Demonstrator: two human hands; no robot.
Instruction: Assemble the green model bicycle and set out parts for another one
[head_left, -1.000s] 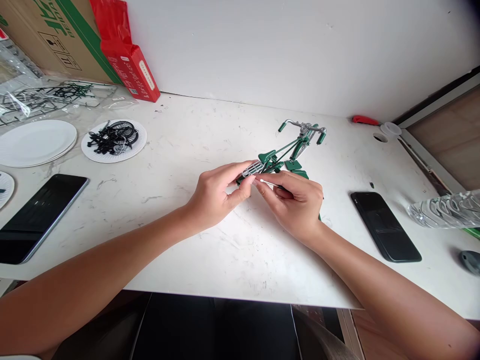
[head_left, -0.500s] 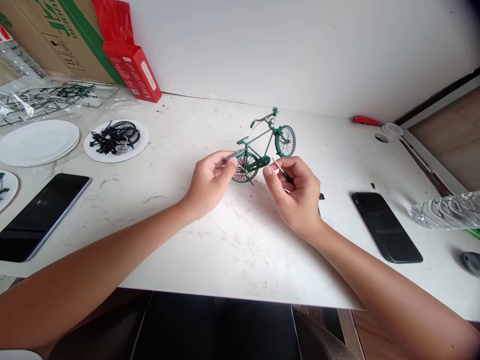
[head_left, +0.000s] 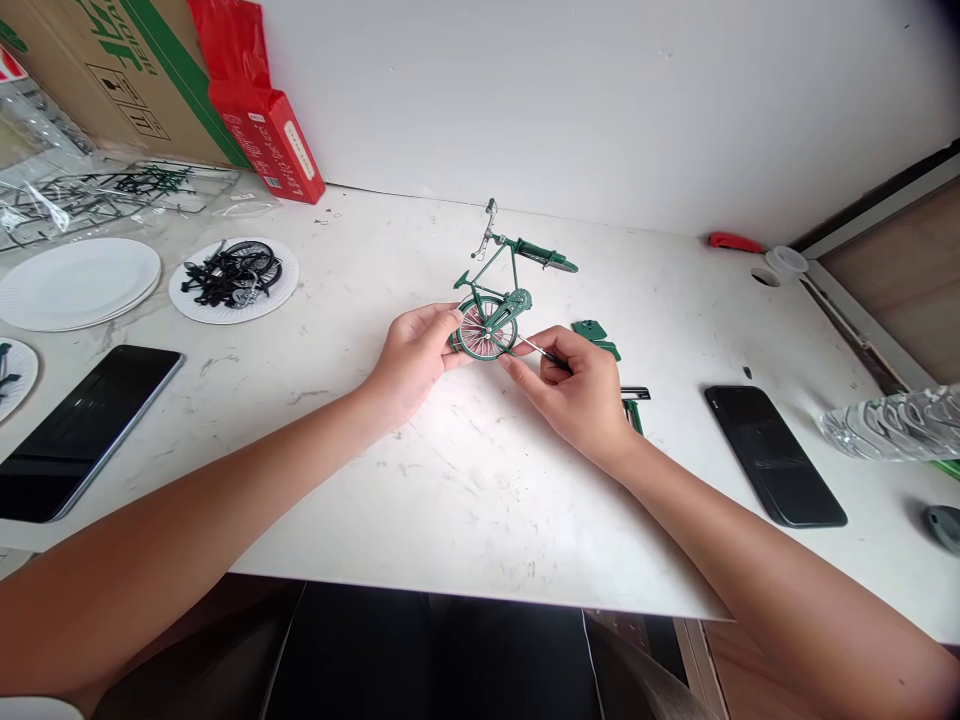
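- In the head view, a green model bicycle was held above the middle of the white table, about midway between its front and back edges, front wheel toward the back edge.
- The left hand had its fingers closed on the rear wheel, thumb on the near side, other fingers reaching behind.
- The right hand had its fingers curled around a small screwdriver, whose shaft pointed at the rear wheel. Thumb and forefinger were slightly parted beside the tyre; contact could not be told.
- Flat green pieces lay just beyond the right hand; a black phone lay toward the table's right edge.
- Toward the back left corner, a paper plate carried black bicycle parts, near a red package standing at the back edge.
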